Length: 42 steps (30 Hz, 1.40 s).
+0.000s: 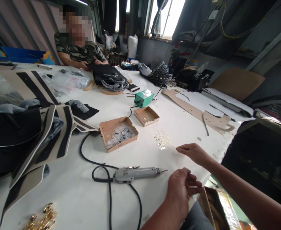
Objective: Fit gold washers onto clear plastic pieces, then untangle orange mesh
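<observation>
Small shiny gold rings (163, 140) lie spread on the white table. Just right of them, my right hand (190, 152) reaches low over the tabletop with its fingers pressed together; anything in the pinch is too small to make out. Nearer to me, my left hand (181, 187) is held at the table's edge, its fingers curled and the thumb against the index finger. What it holds, if anything, does not show. A grey electric screwdriver (140, 173) lies to its left, bit pointing toward that hand.
A cardboard tray (102, 135) contains clear plastic pieces; a smaller cardboard tray (140, 119) sits beside it, before a green power box (144, 98). Black cable (83, 153) loops across the table. Striped panels (61, 137) pile up left, gold clasps (46, 218) front left. A person (80, 54) sits opposite.
</observation>
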Available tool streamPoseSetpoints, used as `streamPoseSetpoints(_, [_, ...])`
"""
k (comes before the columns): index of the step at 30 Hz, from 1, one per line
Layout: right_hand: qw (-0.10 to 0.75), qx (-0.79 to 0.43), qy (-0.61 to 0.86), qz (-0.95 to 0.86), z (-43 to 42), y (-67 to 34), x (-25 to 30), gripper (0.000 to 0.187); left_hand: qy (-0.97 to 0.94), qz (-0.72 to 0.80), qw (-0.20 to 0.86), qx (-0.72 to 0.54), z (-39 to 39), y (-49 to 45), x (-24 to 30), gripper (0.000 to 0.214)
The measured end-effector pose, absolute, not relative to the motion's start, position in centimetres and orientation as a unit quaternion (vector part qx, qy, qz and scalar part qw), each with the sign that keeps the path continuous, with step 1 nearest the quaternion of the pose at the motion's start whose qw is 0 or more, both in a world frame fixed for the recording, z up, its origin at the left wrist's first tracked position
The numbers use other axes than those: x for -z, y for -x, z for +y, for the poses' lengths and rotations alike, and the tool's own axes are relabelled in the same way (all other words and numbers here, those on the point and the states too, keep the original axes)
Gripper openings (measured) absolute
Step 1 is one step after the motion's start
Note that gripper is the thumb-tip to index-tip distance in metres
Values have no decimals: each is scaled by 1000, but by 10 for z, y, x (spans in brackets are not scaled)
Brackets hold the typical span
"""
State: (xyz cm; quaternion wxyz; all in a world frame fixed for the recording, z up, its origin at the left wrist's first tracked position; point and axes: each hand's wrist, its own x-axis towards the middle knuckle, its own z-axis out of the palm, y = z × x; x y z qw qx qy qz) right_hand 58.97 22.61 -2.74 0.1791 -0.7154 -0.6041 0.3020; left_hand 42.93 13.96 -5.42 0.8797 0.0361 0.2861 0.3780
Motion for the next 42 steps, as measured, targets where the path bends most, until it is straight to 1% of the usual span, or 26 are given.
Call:
streamPoseSetpoints(5, [177, -312, 702, -615, 231, -581, 28, 42, -20, 278, 877, -391, 136, -438, 66, 21])
streamPoseSetpoints(10, [206, -339, 677, -620, 238, -571, 31, 40, 5, 275, 867, -415, 136, -451, 84, 26])
streamPoseSetpoints(16, [218, -319, 690, -612, 248, -558, 17, 31, -21, 288, 874, -391, 138, -439, 64, 23])
streamPoseSetpoints(19, [236, -341, 692, -591, 254, -553, 15, 31, -32, 285, 876, -389, 140, -433, 57, 21])
streamPoseSetpoints(21, [237, -325, 672, -622, 257, -550, 16, 31, -37, 283, 878, -384, 140, -432, 56, 21])
streamPoseSetpoints(24, [228, -256, 618, -708, 257, -545, 19, 27, -39, 283, 879, -381, 140, -433, 58, 22])
streamPoseSetpoints(26, [224, -237, 605, -726, 257, -542, 21, 24, -36, 281, 880, -382, 140, -434, 59, 23])
streamPoseSetpoints(29, [207, -263, 644, -688, 258, -539, 22, 20, -33, 280, 881, -380, 141, -434, 60, 23])
streamPoseSetpoints(33, [161, -283, 690, -646, 261, -538, 25, 21, -32, 286, 882, -373, 142, -434, 59, 23])
streamPoseSetpoints(39, [95, -163, 652, -734, 260, -535, 29, 23, -26, 292, 882, -369, 144, -433, 54, 17])
streamPoseSetpoints(42, [77, -154, 657, -734, 260, -533, 31, 22, -22, 294, 883, -365, 145, -432, 51, 16])
